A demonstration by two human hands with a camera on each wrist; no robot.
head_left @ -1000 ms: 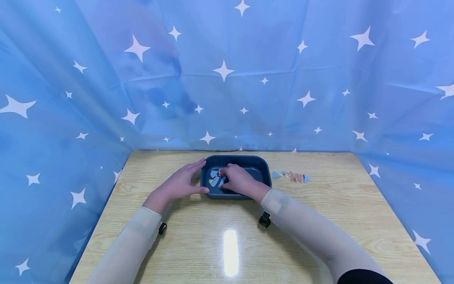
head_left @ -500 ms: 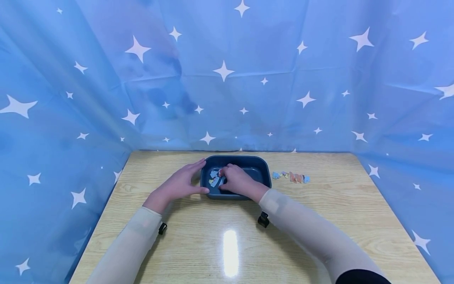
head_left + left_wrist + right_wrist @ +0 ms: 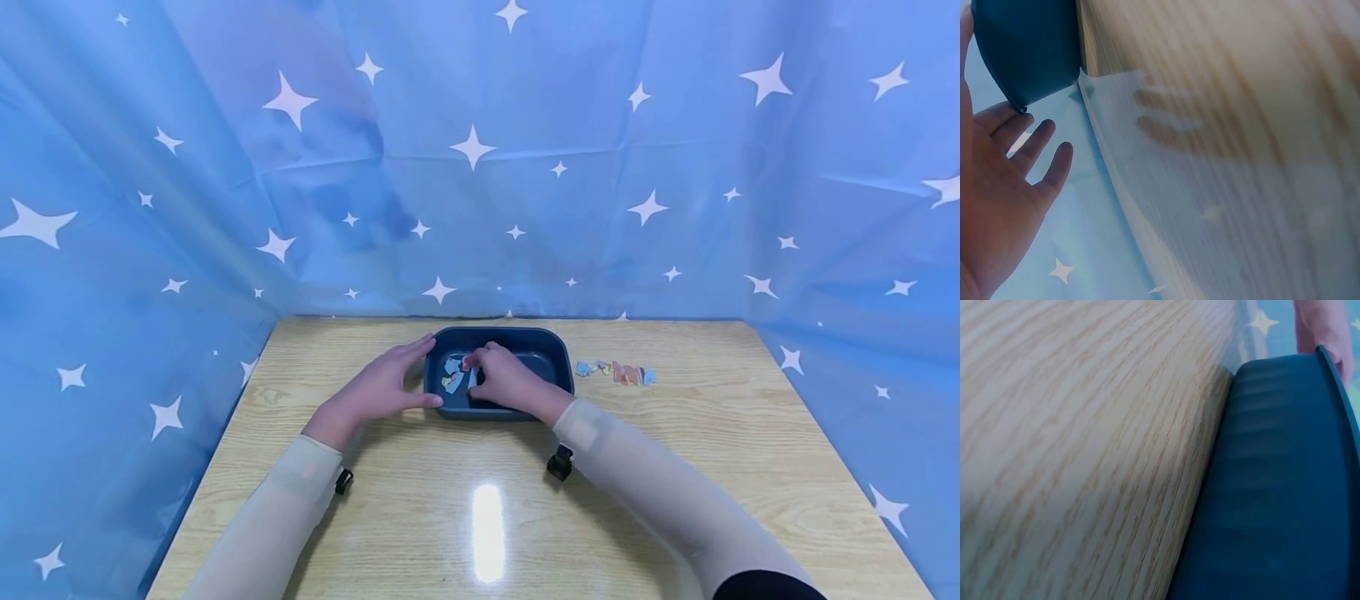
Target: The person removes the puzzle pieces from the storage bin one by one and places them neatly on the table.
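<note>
A dark blue tray [image 3: 510,415] stands on the table near its back edge. My left hand [image 3: 381,387] touches the tray's left end, thumb and fingers spread; the left wrist view shows the left hand [image 3: 1007,194] with its fingers at the rim. My right hand [image 3: 510,382] reaches into the tray from the front. Its thumb and index finger are apart beside a light blue scrap [image 3: 472,379] and a reddish scrap [image 3: 466,363]; whether they pinch one is too small to tell. More flat blue pieces [image 3: 453,380] lie at the tray's left side.
Right of the tray, several small flat coloured pieces [image 3: 628,374] lie in a row on the wooden table [image 3: 420,517]. Behind and beside the table hangs a blue cloth [image 3: 480,200] with white stars.
My right thumb and index finger have shifted slightly right inside the tray, showing more of the light blue scrap. My left hand and the tray stay in place.
</note>
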